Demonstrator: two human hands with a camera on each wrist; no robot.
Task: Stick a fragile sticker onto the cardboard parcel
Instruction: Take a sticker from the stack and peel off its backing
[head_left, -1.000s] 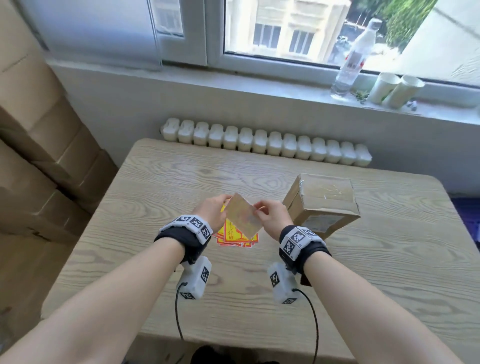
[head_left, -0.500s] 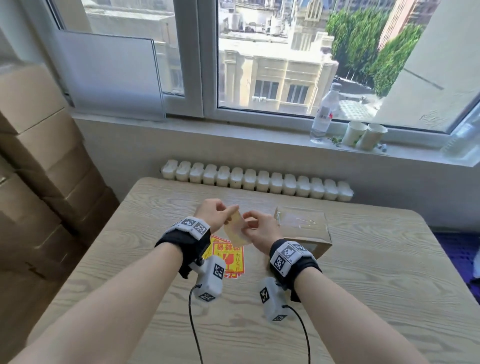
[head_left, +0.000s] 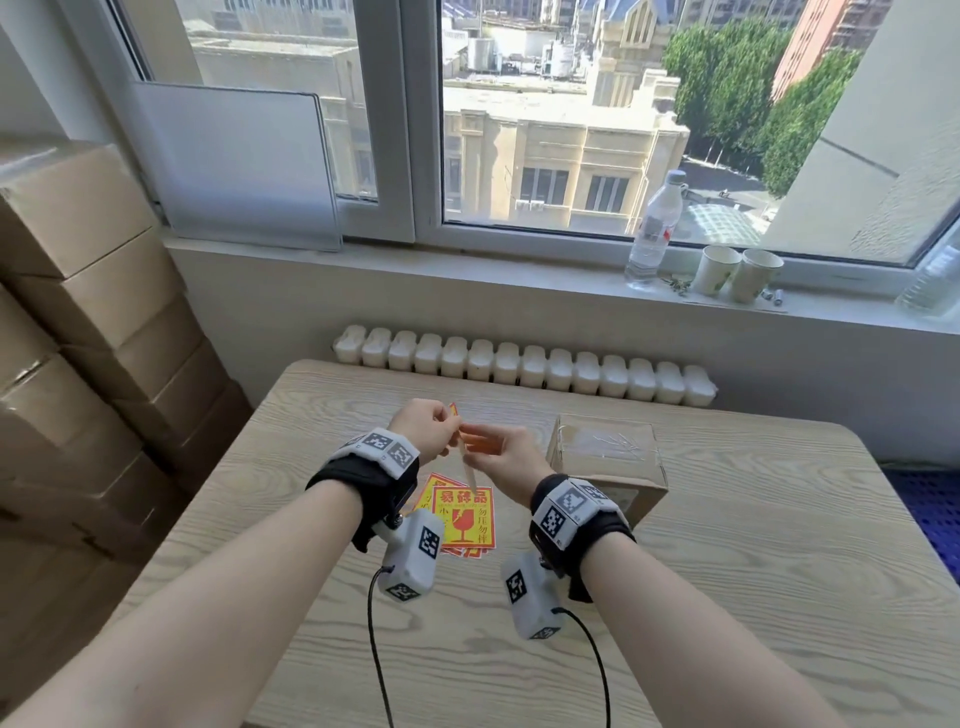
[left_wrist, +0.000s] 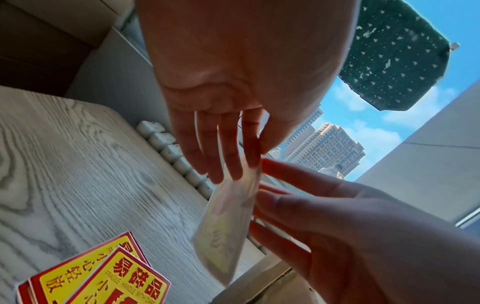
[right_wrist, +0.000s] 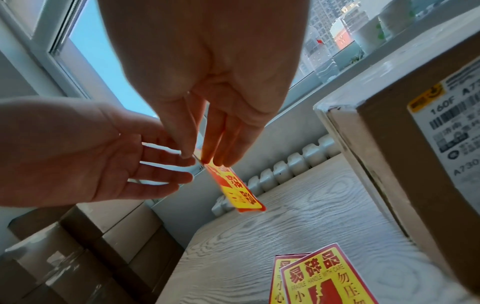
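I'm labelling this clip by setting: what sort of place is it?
Probably a small packing or shipping room: stacked cardboard boxes along the wall, a taped parcel with a shipping label, and fragile stickers on the table.

sticker pile (head_left: 460, 514) on table (head_left: 727, 571) | parcel (head_left: 605, 457) right of pile | boxes (head_left: 78, 338) left of table
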